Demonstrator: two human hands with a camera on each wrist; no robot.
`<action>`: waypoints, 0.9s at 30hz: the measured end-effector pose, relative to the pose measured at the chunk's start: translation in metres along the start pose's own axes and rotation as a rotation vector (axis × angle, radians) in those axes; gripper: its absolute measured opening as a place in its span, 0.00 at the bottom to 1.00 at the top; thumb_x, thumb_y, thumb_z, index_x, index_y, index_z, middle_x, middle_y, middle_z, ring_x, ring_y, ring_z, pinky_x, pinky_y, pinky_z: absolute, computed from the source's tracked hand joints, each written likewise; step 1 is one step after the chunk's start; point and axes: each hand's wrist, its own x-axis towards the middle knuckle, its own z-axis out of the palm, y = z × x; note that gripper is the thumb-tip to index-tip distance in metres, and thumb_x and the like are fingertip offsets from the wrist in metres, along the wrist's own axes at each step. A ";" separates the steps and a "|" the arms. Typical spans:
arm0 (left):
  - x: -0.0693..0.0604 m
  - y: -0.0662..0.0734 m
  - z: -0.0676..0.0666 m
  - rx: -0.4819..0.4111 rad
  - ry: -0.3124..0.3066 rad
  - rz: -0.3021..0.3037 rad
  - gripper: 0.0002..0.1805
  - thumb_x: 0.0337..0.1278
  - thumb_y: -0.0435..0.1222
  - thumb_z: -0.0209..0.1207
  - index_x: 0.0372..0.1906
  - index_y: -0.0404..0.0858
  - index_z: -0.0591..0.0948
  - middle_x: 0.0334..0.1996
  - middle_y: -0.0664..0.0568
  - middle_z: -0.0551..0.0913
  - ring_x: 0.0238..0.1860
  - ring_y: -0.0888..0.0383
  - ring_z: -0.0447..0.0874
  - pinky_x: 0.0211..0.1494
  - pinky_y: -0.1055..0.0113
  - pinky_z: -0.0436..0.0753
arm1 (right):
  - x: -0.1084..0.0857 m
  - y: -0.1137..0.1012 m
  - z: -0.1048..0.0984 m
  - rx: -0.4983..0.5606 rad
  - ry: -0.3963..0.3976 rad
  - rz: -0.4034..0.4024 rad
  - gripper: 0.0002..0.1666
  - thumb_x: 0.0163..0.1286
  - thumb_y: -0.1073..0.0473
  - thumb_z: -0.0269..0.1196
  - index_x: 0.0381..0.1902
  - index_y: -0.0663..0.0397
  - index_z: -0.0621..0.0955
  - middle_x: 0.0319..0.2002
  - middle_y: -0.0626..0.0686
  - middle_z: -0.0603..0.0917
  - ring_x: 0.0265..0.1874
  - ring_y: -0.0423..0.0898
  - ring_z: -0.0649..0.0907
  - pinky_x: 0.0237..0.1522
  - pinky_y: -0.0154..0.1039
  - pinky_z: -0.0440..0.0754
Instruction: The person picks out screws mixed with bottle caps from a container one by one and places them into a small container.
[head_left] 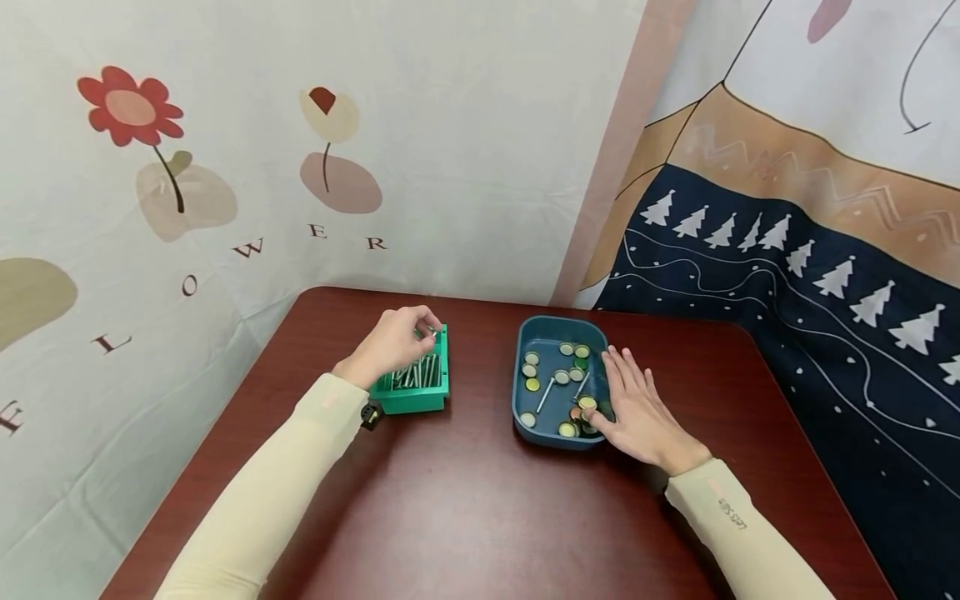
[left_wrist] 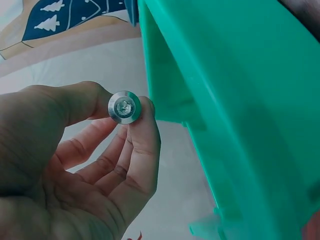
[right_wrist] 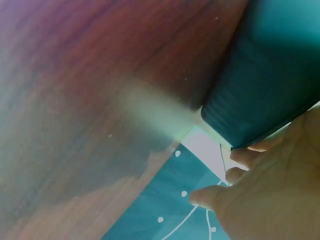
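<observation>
My left hand (head_left: 390, 343) is above the green bin (head_left: 408, 404), which holds many long metal bolts (head_left: 420, 372). Between thumb and index finger it pinches a bolt (left_wrist: 124, 107), its round socket head facing the left wrist camera. My right hand (head_left: 643, 415) rests against the right side of the blue tray (head_left: 551, 435), fingers straight along the rim and thumb over the edge. Inside the tray lie several bottle caps (head_left: 562, 377) and two bolts (head_left: 546, 395), one nearer the middle and one toward the right.
Both containers stand on a dark red-brown table (head_left: 480, 508), with a strip of tabletop between them. A printed cloth (head_left: 465, 167) hangs behind the table, and a dark blue patterned section (head_left: 787, 333) runs down the right side.
</observation>
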 end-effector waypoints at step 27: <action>-0.001 -0.013 -0.001 0.241 -0.167 0.006 0.16 0.82 0.27 0.65 0.66 0.30 0.86 0.44 0.41 0.91 0.39 0.52 0.87 0.46 0.59 0.87 | 0.001 0.008 -0.008 -0.002 0.037 -0.002 0.58 0.84 0.35 0.68 0.96 0.57 0.58 0.97 0.63 0.52 0.96 0.73 0.53 0.91 0.84 0.45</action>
